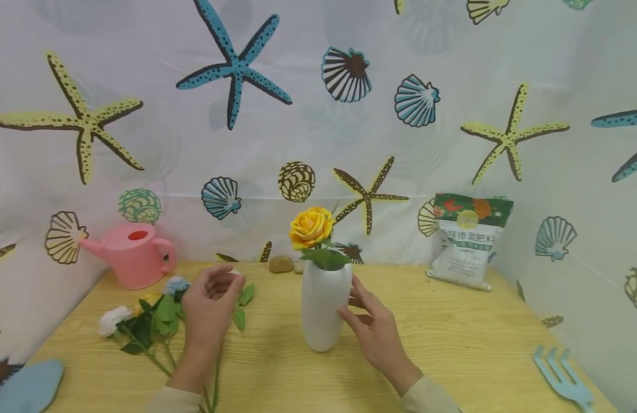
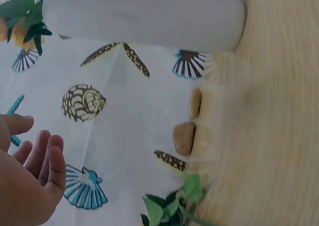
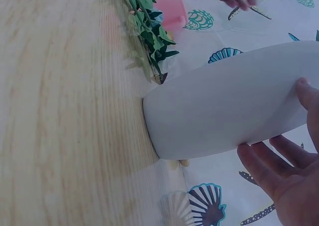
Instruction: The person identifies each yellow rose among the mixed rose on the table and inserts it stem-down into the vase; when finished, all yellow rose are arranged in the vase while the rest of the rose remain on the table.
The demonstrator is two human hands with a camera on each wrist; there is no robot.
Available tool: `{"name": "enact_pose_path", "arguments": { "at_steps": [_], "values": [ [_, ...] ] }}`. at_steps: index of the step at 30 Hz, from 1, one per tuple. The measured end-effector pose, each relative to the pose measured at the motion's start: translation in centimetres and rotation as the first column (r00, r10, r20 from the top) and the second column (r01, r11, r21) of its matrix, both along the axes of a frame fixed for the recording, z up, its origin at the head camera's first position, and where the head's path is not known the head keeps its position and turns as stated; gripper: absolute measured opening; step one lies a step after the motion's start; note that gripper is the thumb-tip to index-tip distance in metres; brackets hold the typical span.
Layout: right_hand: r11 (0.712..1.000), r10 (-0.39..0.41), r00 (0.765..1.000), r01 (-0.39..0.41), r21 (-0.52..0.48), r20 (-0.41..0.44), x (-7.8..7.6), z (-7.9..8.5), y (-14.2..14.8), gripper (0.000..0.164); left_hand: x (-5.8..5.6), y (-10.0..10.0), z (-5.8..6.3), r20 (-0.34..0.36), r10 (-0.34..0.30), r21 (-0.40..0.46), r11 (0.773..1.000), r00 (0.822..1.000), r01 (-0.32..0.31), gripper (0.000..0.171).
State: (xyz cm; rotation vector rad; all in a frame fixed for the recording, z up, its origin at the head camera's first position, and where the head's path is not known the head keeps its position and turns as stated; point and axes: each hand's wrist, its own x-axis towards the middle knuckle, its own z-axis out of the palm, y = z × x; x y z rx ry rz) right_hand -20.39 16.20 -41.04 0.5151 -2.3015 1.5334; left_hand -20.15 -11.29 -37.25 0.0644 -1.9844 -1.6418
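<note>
A white vase (image 1: 322,310) stands upright on the wooden table, a single yellow rose (image 1: 311,228) with green leaves showing above its mouth. My right hand (image 1: 376,332) holds the vase's right side, thumb toward the front and fingers behind; the right wrist view shows the fingertips (image 3: 245,151) against its wall. Apart from the vase, my left hand (image 1: 211,301) hovers over the flowers with bent, relaxed fingers and nothing between them. Beneath and beside it lie a white flower (image 1: 115,320), a blue flower (image 1: 176,285) and a partly hidden yellow one, with leafy stems (image 1: 158,361) toward the front.
A pink watering can (image 1: 135,258) stands at the back left, a fertilizer bag (image 1: 468,246) at the back right. Brown stones (image 1: 281,264) lie along the back edge. A blue shovel blade (image 1: 31,387) and a blue hand fork (image 1: 563,376) lie at the front corners.
</note>
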Motion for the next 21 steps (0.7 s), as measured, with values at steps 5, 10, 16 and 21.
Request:
{"name": "enact_pose_path", "arguments": {
  "at_steps": [5,10,16,21],
  "values": [
    [1.000,0.002,1.000,-0.002,0.006,-0.018,0.0,-0.1,0.1,0.067,-0.2,-3.9,-1.7,0.323,-0.004,-0.218,0.973,0.946,0.079,0.040],
    [1.000,0.001,1.000,-0.001,0.003,-0.026,0.0,0.0,0.3,0.067,-0.7,-6.5,-3.0,0.538,-0.002,-0.369,0.899,0.843,0.238,0.051],
    [1.000,0.009,1.000,-0.009,0.002,-0.020,0.0,0.0,0.3,0.067,-1.1,-6.9,-4.3,0.646,-0.002,-0.395,0.854,0.763,0.337,0.058],
    [1.000,0.017,1.000,-0.017,-0.009,-0.020,0.1,0.1,0.1,0.067,-1.1,-6.7,-4.7,0.643,-0.020,-0.388,0.853,0.765,0.349,0.061]
  ]
}}
